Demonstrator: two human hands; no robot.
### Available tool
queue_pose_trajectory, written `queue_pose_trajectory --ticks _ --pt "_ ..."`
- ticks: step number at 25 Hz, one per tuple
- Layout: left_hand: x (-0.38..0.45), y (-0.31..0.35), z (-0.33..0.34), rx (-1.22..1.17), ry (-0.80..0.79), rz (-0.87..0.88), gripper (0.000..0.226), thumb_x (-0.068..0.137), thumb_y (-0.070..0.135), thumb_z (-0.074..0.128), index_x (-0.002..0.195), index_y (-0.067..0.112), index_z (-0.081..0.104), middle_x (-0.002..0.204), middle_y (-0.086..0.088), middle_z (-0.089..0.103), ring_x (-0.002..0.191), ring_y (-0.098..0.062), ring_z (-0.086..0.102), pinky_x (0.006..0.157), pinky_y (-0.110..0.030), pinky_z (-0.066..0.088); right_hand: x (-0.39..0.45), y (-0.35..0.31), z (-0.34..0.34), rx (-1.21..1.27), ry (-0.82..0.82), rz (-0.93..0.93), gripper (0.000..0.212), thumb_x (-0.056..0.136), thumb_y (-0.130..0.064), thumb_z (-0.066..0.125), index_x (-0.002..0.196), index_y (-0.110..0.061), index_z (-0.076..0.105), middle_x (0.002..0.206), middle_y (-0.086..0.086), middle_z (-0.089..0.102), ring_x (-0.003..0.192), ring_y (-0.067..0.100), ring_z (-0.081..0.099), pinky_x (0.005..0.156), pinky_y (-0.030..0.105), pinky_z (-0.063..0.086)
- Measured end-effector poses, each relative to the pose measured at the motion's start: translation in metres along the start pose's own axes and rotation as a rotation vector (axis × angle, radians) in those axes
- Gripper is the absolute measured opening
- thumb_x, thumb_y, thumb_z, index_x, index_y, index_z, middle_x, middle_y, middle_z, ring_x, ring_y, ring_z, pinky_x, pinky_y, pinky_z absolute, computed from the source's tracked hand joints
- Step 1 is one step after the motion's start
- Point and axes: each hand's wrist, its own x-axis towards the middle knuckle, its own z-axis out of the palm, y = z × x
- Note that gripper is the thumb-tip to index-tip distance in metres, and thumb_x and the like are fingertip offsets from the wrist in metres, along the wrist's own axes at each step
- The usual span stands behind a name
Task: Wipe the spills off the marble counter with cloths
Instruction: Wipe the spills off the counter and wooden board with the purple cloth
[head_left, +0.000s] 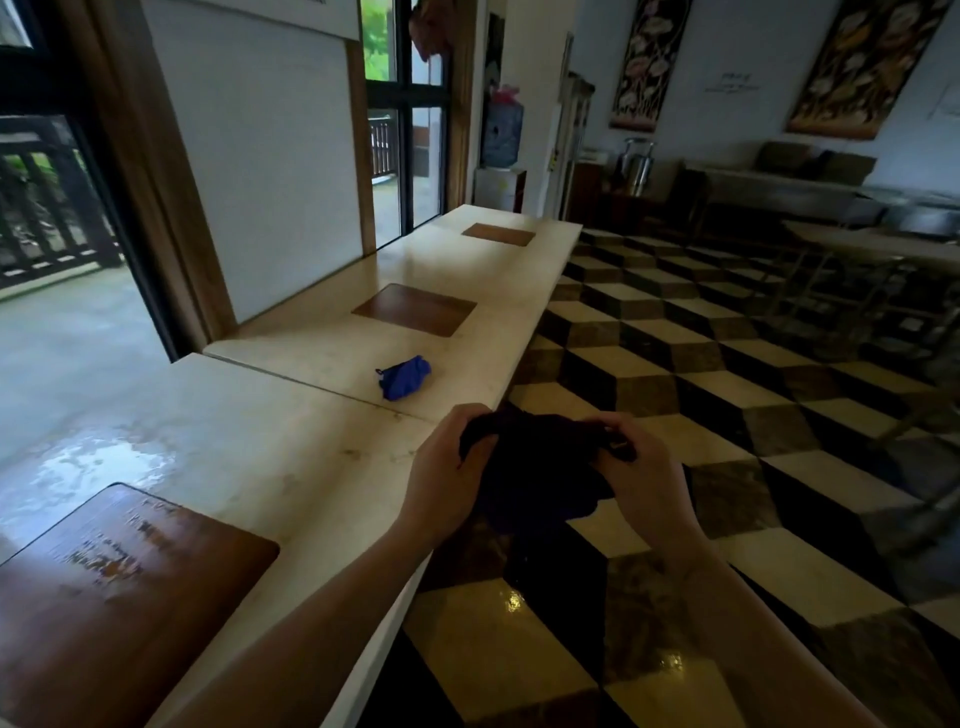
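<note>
Loosely bunched dark cloth (535, 467), glossy marble counter (291, 431)

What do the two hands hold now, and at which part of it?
Both hands hold one dark, crumpled cloth. The left hand grips its left upper edge; the right hand pinches its right upper edge. The rest hangs below.

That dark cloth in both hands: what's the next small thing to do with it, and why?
Probably lower the dark cloth onto the marble counter. The left hand and right hand grip it bunched just past the counter's edge, while wet patches glisten to the left.
</note>
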Motion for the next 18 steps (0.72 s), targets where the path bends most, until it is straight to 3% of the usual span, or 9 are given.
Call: queue_pose_trajectory --ticks 7,10,12,16,18 --pt "0.097 -0.048 0.05 0.019 -0.012 -0.038 0.019 0.1 0.02 0.056 0.112 0.034 0.057 0.106 0.022 0.062 0.1 0.0 0.059 0.083 -0.026 0.051 0.107 0.054 -0.016 -0.013 -0.009 0.032 0.023 0.095 -0.013 0.062 0.103 -0.034 0.067 0.105 -0.008 0.07 0.094 0.004 0.066 0.075 0.023 0.056" --pt "0.135 -0.07 0.078 0.044 0.006 -0.071 0.02 0.1 0.022 0.054 0.11 0.04 0.056 0.105 0.027 0.061 0.101 0.001 0.059 0.085 -0.031 0.052 0.156 0.081 -0.025 -0.037 -0.036 0.029 0.026 0.095 -0.014 0.062 0.101 -0.039 0.067 0.102 -0.013 0.069 0.091 0.0 0.065 0.072 0.019 0.055" --pt "0.16 -0.078 0.096 0.089 0.011 -0.108 0.025 0.101 0.022 0.053 0.106 0.047 0.054 0.104 0.031 0.059 0.101 0.003 0.058 0.086 -0.03 0.052 0.19 0.098 -0.034 -0.03 -0.068 0.03 0.028 0.094 -0.015 0.063 0.1 -0.042 0.066 0.099 -0.012 0.07 0.088 0.003 0.066 0.074 0.026 0.059" --pt "0.203 -0.096 0.115 0.186 0.061 -0.186 0.017 0.103 0.026 0.05 0.111 0.04 0.053 0.103 0.027 0.059 0.1 -0.002 0.06 0.087 -0.037 0.055 0.253 0.123 -0.036 -0.002 -0.178 0.066 0.027 0.095 -0.02 0.063 0.096 -0.047 0.064 0.099 -0.01 0.069 0.087 0.009 0.068 0.067 0.033 0.062" --pt "0.218 -0.107 0.118 0.218 0.085 -0.235 0.016 0.103 0.028 0.048 0.113 0.041 0.051 0.103 0.025 0.059 0.1 -0.006 0.061 0.086 -0.039 0.055 0.279 0.136 -0.029 -0.014 -0.233 0.051 0.022 0.095 -0.02 0.063 0.101 -0.041 0.065 0.098 -0.011 0.069 0.089 0.007 0.067 0.067 0.025 0.059"
